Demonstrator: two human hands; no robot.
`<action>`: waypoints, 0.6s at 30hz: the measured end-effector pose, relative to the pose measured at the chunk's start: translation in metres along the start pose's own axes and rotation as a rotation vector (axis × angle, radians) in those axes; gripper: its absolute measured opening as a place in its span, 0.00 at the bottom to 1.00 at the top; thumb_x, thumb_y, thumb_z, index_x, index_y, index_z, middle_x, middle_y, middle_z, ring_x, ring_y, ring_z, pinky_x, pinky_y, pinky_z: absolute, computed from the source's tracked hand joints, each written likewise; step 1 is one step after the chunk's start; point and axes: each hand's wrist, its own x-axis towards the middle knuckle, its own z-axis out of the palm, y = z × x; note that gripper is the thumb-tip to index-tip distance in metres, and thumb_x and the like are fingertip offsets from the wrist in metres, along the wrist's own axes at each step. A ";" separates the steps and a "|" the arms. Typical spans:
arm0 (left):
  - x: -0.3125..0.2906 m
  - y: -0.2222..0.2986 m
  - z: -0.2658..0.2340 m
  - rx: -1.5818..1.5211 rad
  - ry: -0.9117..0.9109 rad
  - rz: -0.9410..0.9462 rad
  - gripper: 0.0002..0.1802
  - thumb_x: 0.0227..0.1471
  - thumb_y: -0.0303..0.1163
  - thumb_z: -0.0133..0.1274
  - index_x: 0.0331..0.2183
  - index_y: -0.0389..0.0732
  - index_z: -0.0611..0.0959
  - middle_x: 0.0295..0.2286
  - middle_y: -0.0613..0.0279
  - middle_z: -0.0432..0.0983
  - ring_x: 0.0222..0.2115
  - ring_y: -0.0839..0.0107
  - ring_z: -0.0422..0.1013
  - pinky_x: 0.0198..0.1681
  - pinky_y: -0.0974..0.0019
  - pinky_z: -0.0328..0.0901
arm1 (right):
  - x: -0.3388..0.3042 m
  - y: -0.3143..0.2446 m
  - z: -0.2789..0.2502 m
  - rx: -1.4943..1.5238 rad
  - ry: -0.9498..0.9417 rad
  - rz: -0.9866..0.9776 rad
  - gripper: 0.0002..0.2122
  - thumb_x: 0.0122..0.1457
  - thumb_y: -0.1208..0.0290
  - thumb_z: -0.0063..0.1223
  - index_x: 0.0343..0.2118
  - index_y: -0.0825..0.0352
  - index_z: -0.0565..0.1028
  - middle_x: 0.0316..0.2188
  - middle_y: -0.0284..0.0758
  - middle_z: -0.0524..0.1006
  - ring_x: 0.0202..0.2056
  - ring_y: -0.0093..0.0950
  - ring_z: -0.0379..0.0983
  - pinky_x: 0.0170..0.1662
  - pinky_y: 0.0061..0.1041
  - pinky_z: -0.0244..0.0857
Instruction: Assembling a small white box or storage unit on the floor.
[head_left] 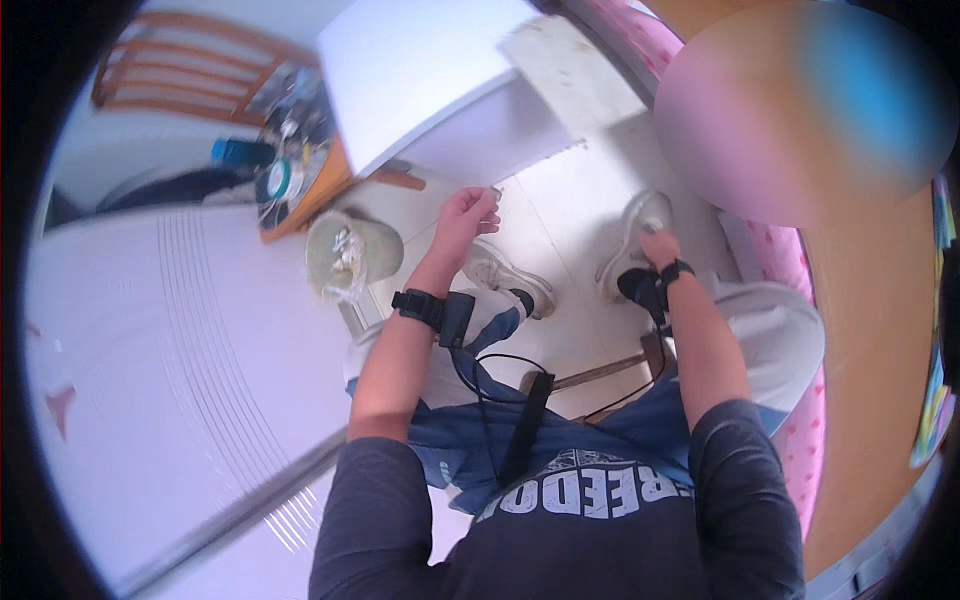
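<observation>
My left hand [468, 220] is raised in front of me over the tiled floor, its fingers pinched together. A small greyish thing [495, 194] shows at the fingertips, too small to name. Below it is my left shoe [500, 272], pale with a thick sole. My right hand [660, 248] is low beside my right shoe [645, 210], with its fingers curled in. Something small and pale [653, 226] shows at those fingers, and I cannot tell its kind. Each wrist carries a black strap [420, 307] with a cable.
A bin [385, 255] with litter stands left of my feet. Ahead is a white cabinet [420, 70]; a wooden table [320, 190] with clutter stands beside it. A ribbed white surface [120, 330] fills the left. Pink heart-patterned cloth [800, 440] edges a brown surface [870, 330] at right.
</observation>
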 end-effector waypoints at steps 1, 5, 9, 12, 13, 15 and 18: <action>-0.004 -0.001 -0.016 0.003 0.051 -0.055 0.13 0.48 0.33 0.49 0.34 0.36 0.70 0.25 0.63 0.69 0.25 0.74 0.68 0.28 0.73 0.66 | -0.006 -0.004 -0.003 -0.030 0.034 -0.022 0.23 0.45 0.55 0.42 0.35 0.73 0.72 0.35 0.51 0.71 0.41 0.45 0.66 0.44 0.35 0.60; -0.014 -0.021 -0.091 -0.194 0.259 -0.003 0.12 0.48 0.34 0.48 0.33 0.36 0.70 0.25 0.64 0.68 0.25 0.75 0.67 0.27 0.74 0.65 | -0.016 -0.010 -0.011 -0.219 0.024 -0.037 0.23 0.45 0.55 0.43 0.36 0.73 0.71 0.36 0.51 0.71 0.42 0.47 0.65 0.46 0.35 0.59; -0.011 -0.056 -0.161 -0.448 0.479 0.209 0.08 0.49 0.33 0.45 0.31 0.38 0.70 0.24 0.64 0.68 0.24 0.76 0.67 0.27 0.75 0.63 | -0.007 0.018 -0.003 -0.291 0.160 -0.006 0.22 0.45 0.55 0.44 0.33 0.73 0.73 0.35 0.50 0.71 0.41 0.47 0.66 0.45 0.35 0.60; -0.035 -0.082 -0.249 0.719 0.946 0.587 0.08 0.50 0.32 0.43 0.32 0.39 0.70 0.24 0.65 0.68 0.25 0.76 0.66 0.29 0.76 0.63 | -0.027 -0.022 0.009 -0.565 -0.038 -0.217 0.18 0.46 0.58 0.43 0.30 0.70 0.74 0.33 0.49 0.73 0.38 0.45 0.68 0.42 0.36 0.62; -0.027 -0.080 -0.244 0.679 0.960 0.586 0.08 0.50 0.32 0.43 0.32 0.39 0.70 0.24 0.65 0.68 0.25 0.76 0.66 0.29 0.76 0.63 | -0.022 -0.018 0.009 -0.641 -0.052 -0.255 0.17 0.46 0.60 0.43 0.30 0.69 0.75 0.33 0.48 0.73 0.37 0.43 0.70 0.40 0.35 0.64; -0.001 -0.054 -0.221 -1.039 0.783 0.337 0.06 0.50 0.32 0.42 0.30 0.40 0.72 0.24 0.65 0.69 0.26 0.77 0.67 0.30 0.77 0.63 | 0.010 0.021 -0.002 -0.726 0.048 -0.345 0.14 0.46 0.63 0.43 0.29 0.68 0.75 0.30 0.46 0.74 0.34 0.39 0.71 0.37 0.33 0.65; 0.000 -0.037 -0.165 -0.727 0.479 0.515 0.07 0.51 0.31 0.40 0.28 0.41 0.73 0.22 0.66 0.68 0.23 0.78 0.65 0.27 0.78 0.60 | 0.010 0.011 -0.003 -0.575 0.075 -0.401 0.11 0.46 0.68 0.43 0.28 0.66 0.76 0.24 0.42 0.75 0.26 0.32 0.74 0.30 0.28 0.67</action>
